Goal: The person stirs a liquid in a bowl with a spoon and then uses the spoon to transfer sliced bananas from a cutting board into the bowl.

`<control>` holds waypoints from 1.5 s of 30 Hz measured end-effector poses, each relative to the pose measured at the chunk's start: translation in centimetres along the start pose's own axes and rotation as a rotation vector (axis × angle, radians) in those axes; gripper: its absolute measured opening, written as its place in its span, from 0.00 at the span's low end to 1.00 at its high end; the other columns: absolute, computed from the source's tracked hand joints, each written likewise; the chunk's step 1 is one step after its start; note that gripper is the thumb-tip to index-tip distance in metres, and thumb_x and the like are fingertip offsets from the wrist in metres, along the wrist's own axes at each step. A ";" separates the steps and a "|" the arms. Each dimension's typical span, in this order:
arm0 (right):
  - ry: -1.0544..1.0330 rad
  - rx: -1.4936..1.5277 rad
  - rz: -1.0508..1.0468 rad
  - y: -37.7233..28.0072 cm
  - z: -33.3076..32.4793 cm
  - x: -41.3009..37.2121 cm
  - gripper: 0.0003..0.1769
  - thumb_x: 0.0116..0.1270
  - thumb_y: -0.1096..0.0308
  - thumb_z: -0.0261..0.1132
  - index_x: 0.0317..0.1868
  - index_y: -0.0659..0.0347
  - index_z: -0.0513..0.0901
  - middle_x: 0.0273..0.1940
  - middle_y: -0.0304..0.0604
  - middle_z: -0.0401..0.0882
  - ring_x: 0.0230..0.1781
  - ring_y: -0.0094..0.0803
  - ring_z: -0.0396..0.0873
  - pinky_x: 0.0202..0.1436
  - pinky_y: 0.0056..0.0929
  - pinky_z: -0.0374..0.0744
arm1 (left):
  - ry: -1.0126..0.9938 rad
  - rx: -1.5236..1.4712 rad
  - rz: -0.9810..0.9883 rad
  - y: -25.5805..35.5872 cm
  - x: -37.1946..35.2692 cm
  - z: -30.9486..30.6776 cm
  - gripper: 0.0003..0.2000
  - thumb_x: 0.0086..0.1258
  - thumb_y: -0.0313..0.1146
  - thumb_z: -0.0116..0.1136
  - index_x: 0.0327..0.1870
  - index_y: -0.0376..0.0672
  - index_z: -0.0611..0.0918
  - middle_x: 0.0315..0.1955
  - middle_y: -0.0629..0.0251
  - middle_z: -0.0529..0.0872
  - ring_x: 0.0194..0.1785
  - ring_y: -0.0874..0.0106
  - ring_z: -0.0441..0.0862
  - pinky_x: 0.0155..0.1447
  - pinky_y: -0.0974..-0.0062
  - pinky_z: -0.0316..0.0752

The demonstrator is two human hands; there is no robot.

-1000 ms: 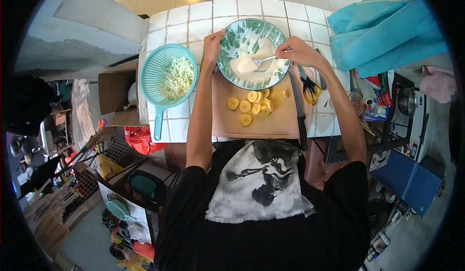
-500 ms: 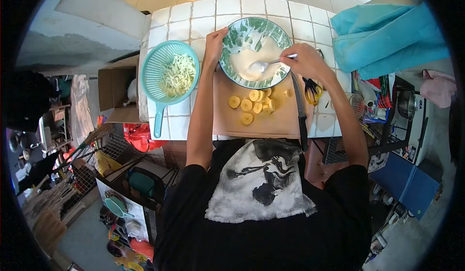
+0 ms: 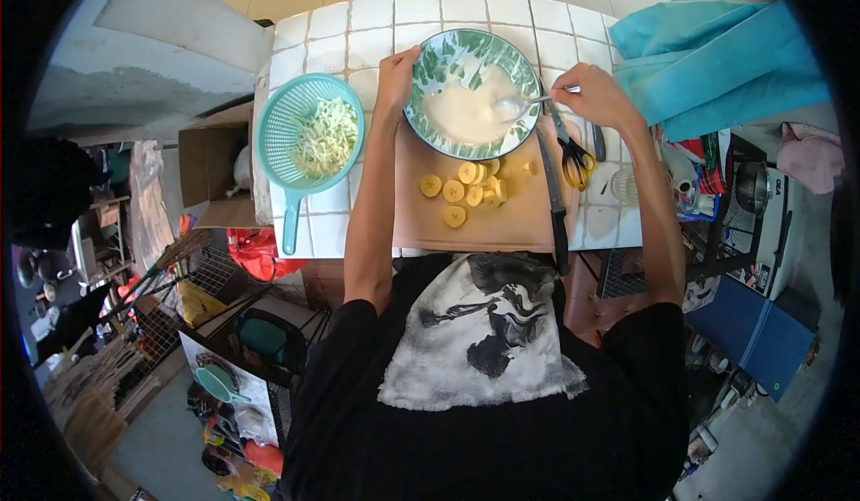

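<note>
My left hand grips the left rim of a green-and-white bowl that holds pale batter. In my right hand, closed at the bowl's right side, is the handle of a metal spoon; its tip lies in the batter. Below the bowl, sliced yellow banana pieces rest on a tan cutting board. A black-handled knife lies along the board's right edge.
A turquoise strainer with shredded pale vegetable stands on the left of the white tiled table. Scissors lie right of the knife. A turquoise cloth is at the back right, an open cardboard box at the left.
My right hand has moved to the right, and the spoon's tip has shifted right and slightly up through the batter. My left hand still holds the bowl's rim.
</note>
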State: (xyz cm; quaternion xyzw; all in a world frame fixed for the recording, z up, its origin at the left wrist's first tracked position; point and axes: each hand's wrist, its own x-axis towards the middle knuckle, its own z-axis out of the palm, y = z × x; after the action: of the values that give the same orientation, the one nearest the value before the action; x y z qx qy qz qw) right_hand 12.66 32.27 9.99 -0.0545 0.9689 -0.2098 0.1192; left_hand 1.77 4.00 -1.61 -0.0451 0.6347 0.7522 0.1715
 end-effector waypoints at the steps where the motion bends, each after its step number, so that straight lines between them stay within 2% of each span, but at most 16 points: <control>1: -0.034 0.077 -0.030 0.2 0.9 0.0 0.12 0.59 0.63 0.63 0.34 0.65 0.85 0.30 0.51 0.83 0.32 0.43 0.82 0.41 0.34 0.78 | -0.001 -0.001 -0.002 -0.2 -0.1 0.0 0.15 0.70 0.37 0.56 0.38 0.32 0.85 0.29 0.67 0.85 0.30 0.81 0.76 0.36 0.83 0.71; 3: -0.052 0.143 -0.057 0.7 2.2 0.3 0.13 0.57 0.61 0.63 0.34 0.61 0.86 0.30 0.51 0.83 0.33 0.46 0.82 0.41 0.37 0.77 | -0.011 -0.024 0.055 -0.1 0.4 0.5 0.14 0.69 0.37 0.56 0.37 0.32 0.85 0.28 0.67 0.84 0.29 0.81 0.76 0.36 0.82 0.70; 10: -0.118 0.434 0.043 -1.9 4.3 1.6 0.15 0.58 0.62 0.63 0.37 0.66 0.85 0.29 0.52 0.83 0.30 0.36 0.80 0.37 0.31 0.75 | -0.045 -0.095 -0.026 -0.1 0.8 0.5 0.14 0.69 0.37 0.55 0.36 0.32 0.85 0.28 0.67 0.84 0.29 0.80 0.76 0.36 0.81 0.71; 12: -0.035 0.435 -0.024 -1.3 4.0 1.7 0.13 0.60 0.66 0.64 0.35 0.69 0.84 0.27 0.45 0.83 0.30 0.26 0.77 0.38 0.27 0.75 | -0.049 -0.075 0.004 -0.4 0.8 0.3 0.15 0.69 0.37 0.55 0.36 0.32 0.85 0.28 0.66 0.85 0.30 0.79 0.77 0.36 0.81 0.71; 16: 0.022 0.406 -0.059 -0.7 0.8 1.3 0.12 0.60 0.66 0.64 0.36 0.69 0.84 0.27 0.47 0.83 0.30 0.28 0.77 0.38 0.29 0.76 | -0.044 -0.014 -0.003 -0.3 0.9 0.3 0.15 0.69 0.38 0.55 0.37 0.32 0.85 0.29 0.66 0.85 0.30 0.79 0.77 0.37 0.80 0.72; 20: -0.002 0.177 -0.009 -0.6 -2.1 0.9 0.12 0.58 0.66 0.63 0.34 0.70 0.84 0.28 0.52 0.83 0.29 0.35 0.80 0.38 0.31 0.77 | -0.050 -0.025 -0.035 -0.1 0.6 0.4 0.15 0.70 0.38 0.55 0.37 0.32 0.85 0.29 0.67 0.85 0.30 0.80 0.77 0.37 0.81 0.71; 22: 0.000 -0.044 0.025 -0.8 -2.7 0.8 0.12 0.56 0.66 0.64 0.33 0.69 0.84 0.28 0.52 0.83 0.29 0.37 0.81 0.38 0.33 0.77 | -0.044 -0.018 -0.036 0.0 0.5 0.4 0.15 0.70 0.38 0.55 0.37 0.32 0.85 0.29 0.67 0.84 0.30 0.80 0.76 0.37 0.81 0.71; 26: -0.137 -0.030 0.015 -1.1 -2.3 2.0 0.12 0.55 0.66 0.64 0.32 0.69 0.84 0.28 0.53 0.82 0.29 0.39 0.81 0.37 0.33 0.77 | -0.045 0.024 0.039 -0.4 0.4 0.2 0.15 0.70 0.39 0.55 0.35 0.33 0.85 0.28 0.69 0.84 0.30 0.82 0.75 0.36 0.82 0.70; 28: -0.202 0.144 -0.152 -0.7 0.1 2.7 0.12 0.55 0.67 0.64 0.31 0.69 0.84 0.27 0.53 0.82 0.28 0.38 0.80 0.37 0.33 0.76 | -0.057 0.020 0.074 -0.5 0.5 0.4 0.15 0.70 0.39 0.55 0.34 0.33 0.85 0.27 0.70 0.83 0.29 0.82 0.74 0.35 0.82 0.70; 30: -0.219 0.216 -0.136 -1.1 2.5 3.3 0.11 0.56 0.67 0.64 0.31 0.69 0.84 0.27 0.52 0.82 0.29 0.34 0.80 0.37 0.32 0.76 | -0.041 0.041 0.054 -0.4 0.5 0.3 0.16 0.70 0.39 0.55 0.32 0.33 0.85 0.26 0.71 0.83 0.29 0.83 0.73 0.35 0.82 0.69; 32: -0.192 0.447 -0.109 -1.5 4.0 3.7 0.11 0.57 0.67 0.63 0.32 0.69 0.85 0.26 0.49 0.82 0.28 0.29 0.78 0.37 0.30 0.75 | -0.038 0.039 0.064 -0.5 0.4 0.1 0.16 0.70 0.39 0.55 0.32 0.33 0.85 0.26 0.71 0.83 0.29 0.83 0.73 0.35 0.82 0.69; 34: -0.176 0.426 -0.065 -2.4 4.3 3.6 0.12 0.59 0.67 0.62 0.33 0.69 0.85 0.27 0.46 0.83 0.29 0.26 0.77 0.39 0.28 0.75 | -0.046 0.038 0.076 -0.7 0.4 -0.1 0.16 0.71 0.39 0.54 0.31 0.33 0.85 0.26 0.71 0.83 0.29 0.83 0.73 0.35 0.82 0.68; 36: -0.046 0.449 0.012 -2.4 4.5 3.6 0.12 0.59 0.67 0.62 0.35 0.70 0.84 0.26 0.45 0.82 0.28 0.25 0.75 0.38 0.27 0.75 | -0.077 -0.014 0.055 -0.6 0.4 0.0 0.16 0.71 0.39 0.54 0.32 0.33 0.85 0.26 0.71 0.83 0.28 0.83 0.73 0.36 0.83 0.68; 39: 0.047 0.497 -0.057 -1.4 3.8 3.3 0.11 0.60 0.68 0.63 0.36 0.69 0.84 0.26 0.44 0.82 0.28 0.26 0.75 0.37 0.27 0.74 | -0.050 -0.009 0.034 -0.2 0.0 0.2 0.16 0.71 0.39 0.54 0.33 0.33 0.85 0.26 0.71 0.83 0.29 0.83 0.73 0.36 0.83 0.68; 43: 0.031 0.518 0.041 -1.6 3.3 1.7 0.11 0.60 0.68 0.64 0.36 0.69 0.85 0.26 0.45 0.82 0.29 0.26 0.76 0.38 0.27 0.75 | -0.094 0.014 0.037 -0.4 0.1 0.2 0.16 0.71 0.40 0.54 0.35 0.33 0.85 0.27 0.70 0.83 0.30 0.82 0.73 0.36 0.83 0.69; 45: -0.102 0.408 -0.058 -2.0 4.0 1.2 0.11 0.60 0.68 0.64 0.36 0.69 0.84 0.27 0.48 0.83 0.29 0.26 0.78 0.40 0.27 0.76 | -0.085 0.051 0.013 0.0 0.0 0.1 0.16 0.71 0.40 0.54 0.35 0.33 0.85 0.28 0.69 0.84 0.30 0.82 0.74 0.37 0.82 0.69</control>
State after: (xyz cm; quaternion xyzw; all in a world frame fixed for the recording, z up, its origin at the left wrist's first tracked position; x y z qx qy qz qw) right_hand 12.65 28.67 7.03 -0.0675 0.8971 -0.4019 0.1707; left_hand 1.78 4.10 -1.56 -0.0048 0.6462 0.7379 0.1945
